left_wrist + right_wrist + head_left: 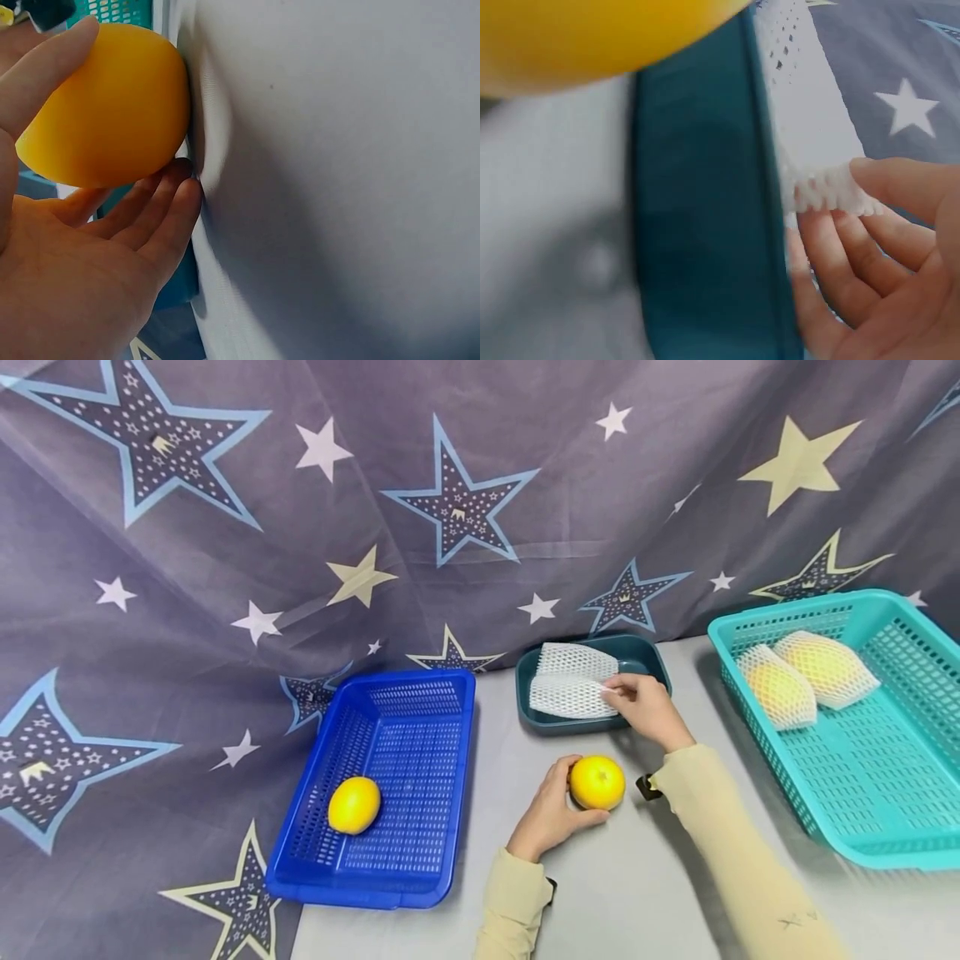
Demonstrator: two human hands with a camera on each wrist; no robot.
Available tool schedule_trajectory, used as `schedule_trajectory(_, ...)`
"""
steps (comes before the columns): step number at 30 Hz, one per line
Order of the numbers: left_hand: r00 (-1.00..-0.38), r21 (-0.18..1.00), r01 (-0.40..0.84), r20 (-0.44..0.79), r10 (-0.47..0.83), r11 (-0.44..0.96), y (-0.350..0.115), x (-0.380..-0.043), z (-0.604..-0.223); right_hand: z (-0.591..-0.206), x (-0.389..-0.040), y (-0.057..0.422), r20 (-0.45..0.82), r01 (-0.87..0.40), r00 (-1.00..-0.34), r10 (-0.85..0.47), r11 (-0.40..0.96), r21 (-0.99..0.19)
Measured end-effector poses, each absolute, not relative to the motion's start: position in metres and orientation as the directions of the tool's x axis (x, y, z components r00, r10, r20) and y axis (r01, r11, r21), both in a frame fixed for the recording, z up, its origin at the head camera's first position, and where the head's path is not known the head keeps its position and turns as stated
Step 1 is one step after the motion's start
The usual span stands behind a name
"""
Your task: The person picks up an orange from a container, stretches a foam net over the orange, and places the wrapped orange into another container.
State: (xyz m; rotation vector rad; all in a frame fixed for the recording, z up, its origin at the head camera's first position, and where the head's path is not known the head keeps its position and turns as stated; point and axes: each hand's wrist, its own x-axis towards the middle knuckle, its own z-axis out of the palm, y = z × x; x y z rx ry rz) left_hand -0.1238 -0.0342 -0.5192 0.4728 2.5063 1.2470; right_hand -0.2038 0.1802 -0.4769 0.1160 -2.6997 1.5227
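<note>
On the table, my left hand grips a round yellow fruit between thumb and fingers. The left wrist view shows the thumb over one side of the fruit and the fingers along the other. My right hand reaches over a dark teal tray and pinches the end of a white foam fruit net. Close up in the right wrist view, thumb and fingertips hold the net's ruffled edge. Another white foam net lies behind it in the tray.
To the left, a blue basket holds one yellow fruit. At the right stands a turquoise basket with two netted yellow fruits. A star-patterned cloth hangs behind the containers.
</note>
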Motion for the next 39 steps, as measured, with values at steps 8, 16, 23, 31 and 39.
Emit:
schedule_trajectory(8,-0.903,0.807,0.155,-0.118,0.414,0.570,-0.034,-0.125,-0.521,-0.463,-0.190,0.179,0.085,-0.096,-0.995,-0.046,0.374,-0.923)
schedule_trajectory(16,-0.902,0.819,0.140,-0.127,0.414,0.556,-0.037,-0.124,-0.514,-0.459,-0.169,0.180,0.091,-0.096,-0.995,-0.033,0.232,-0.968)
schedule_trajectory(23,-0.920,0.851,0.117,-0.101,0.378,0.512,-0.042,-0.125,-0.491,-0.450,-0.145,0.177,0.078,-0.086,-0.995,-0.064,0.129,-0.988)
schedule_trajectory(31,-0.934,0.926,0.170,0.043,0.354,0.338,-0.040,-0.127,-0.474,-0.455,-0.127,0.173,0.094,-0.098,-0.990,-0.105,0.033,-0.995)
schedule_trajectory(39,-0.941,1.000,0.012,0.007,0.338,0.011,-0.033,-0.126,-0.468,-0.464,-0.118,0.169,0.099,-0.103,-0.978,-0.181,0.012,-0.995)
